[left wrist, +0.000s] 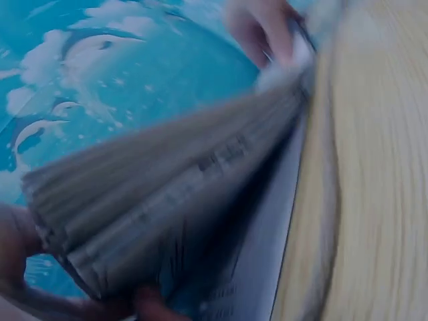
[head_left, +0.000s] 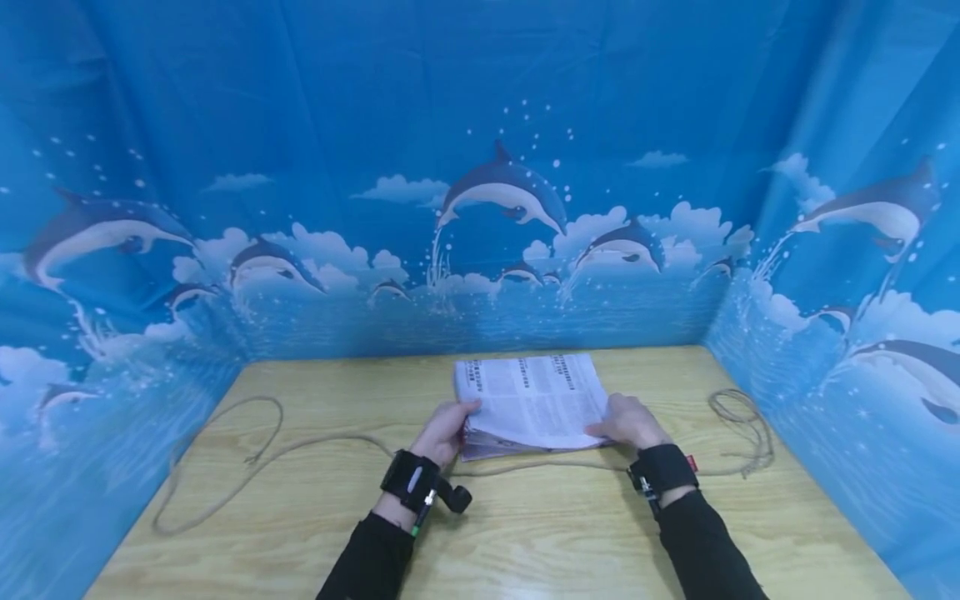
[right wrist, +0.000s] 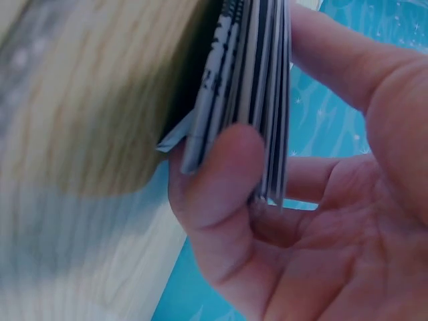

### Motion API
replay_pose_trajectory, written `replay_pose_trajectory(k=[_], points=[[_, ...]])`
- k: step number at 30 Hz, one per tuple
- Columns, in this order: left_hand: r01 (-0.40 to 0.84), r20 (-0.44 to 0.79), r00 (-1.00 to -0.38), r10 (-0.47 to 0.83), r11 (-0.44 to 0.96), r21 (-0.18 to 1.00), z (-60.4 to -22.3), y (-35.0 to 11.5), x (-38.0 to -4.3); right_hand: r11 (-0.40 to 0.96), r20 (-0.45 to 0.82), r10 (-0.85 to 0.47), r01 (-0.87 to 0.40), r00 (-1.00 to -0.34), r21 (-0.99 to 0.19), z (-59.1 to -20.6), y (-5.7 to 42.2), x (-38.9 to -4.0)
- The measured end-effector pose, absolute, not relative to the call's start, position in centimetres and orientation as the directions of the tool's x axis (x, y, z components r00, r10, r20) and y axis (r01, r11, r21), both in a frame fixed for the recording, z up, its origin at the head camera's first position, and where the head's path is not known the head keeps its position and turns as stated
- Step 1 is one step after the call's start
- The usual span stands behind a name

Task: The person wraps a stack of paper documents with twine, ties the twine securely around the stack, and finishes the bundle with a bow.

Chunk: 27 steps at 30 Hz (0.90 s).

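A folded stack of newspapers (head_left: 536,400) is gripped at both sides over the wooden table. My left hand (head_left: 447,429) holds its left edge, with the thumb on top. At the right front corner my right hand (head_left: 632,422) holds the stack, the thumb on top and fingers curled under, as the right wrist view shows the layered pages (right wrist: 257,87) between thumb and fingers. In the left wrist view the newspaper layers (left wrist: 154,187) fan apart, and a lower sheet (left wrist: 261,227) hangs away from the rest. A thin rope (head_left: 540,465) runs across the table just in front of the newspapers.
The rope's left part (head_left: 225,500) loops widely on the table's left side, and its right end lies in a coil (head_left: 742,417) near the right edge. Blue dolphin-print curtains (head_left: 480,108) enclose the wooden table (head_left: 525,542) at the back and both sides.
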<state>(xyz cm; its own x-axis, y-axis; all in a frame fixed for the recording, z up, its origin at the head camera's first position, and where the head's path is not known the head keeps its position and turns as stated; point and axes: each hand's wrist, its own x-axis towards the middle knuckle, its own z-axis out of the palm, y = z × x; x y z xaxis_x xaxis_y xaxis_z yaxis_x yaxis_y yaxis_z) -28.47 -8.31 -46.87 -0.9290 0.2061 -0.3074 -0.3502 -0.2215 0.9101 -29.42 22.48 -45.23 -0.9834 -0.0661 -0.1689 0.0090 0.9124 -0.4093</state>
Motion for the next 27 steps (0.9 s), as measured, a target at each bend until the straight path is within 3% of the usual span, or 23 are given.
replay_pose_trajectory(k=[5, 8, 13, 16, 22, 27], points=[[-0.227, -0.243, -0.967, 0.072, 0.183, 0.957, -46.6, -8.3, -28.1, 0.915, -0.18, -0.064, 0.015, -0.982, -0.404, -45.6, 22.1, -29.5], [-0.207, -0.227, -0.973, 0.031, 0.3, 0.931, -46.2, -8.1, -28.0, 0.917, -0.185, -0.062, 0.017, -0.981, -0.399, -45.7, 22.1, -29.6], [-0.175, -0.191, -0.98, 0.062, 0.203, 0.963, -45.9, -7.6, -28.2, 0.917, -0.16, -0.065, 0.005, -0.985, -0.399, -45.5, 22.1, -29.5], [-0.21, -0.214, -0.972, 0.095, 0.049, 0.976, -46.5, -7.7, -28.4, 0.913, -0.16, -0.074, -0.002, -0.984, -0.409, -45.3, 22.1, -29.5], [-0.253, -0.245, -0.964, 0.109, -0.067, 0.965, -47.2, -8.5, -28.5, 0.912, -0.174, -0.063, 0.014, -0.983, -0.41, -45.3, 21.5, -29.2], [-0.342, -0.291, -0.933, 0.213, -0.266, 0.901, -47.2, -8.9, -28.9, 0.903, -0.177, -0.07, 0.013, -0.982, -0.43, -45.2, 21.7, -29.2]])
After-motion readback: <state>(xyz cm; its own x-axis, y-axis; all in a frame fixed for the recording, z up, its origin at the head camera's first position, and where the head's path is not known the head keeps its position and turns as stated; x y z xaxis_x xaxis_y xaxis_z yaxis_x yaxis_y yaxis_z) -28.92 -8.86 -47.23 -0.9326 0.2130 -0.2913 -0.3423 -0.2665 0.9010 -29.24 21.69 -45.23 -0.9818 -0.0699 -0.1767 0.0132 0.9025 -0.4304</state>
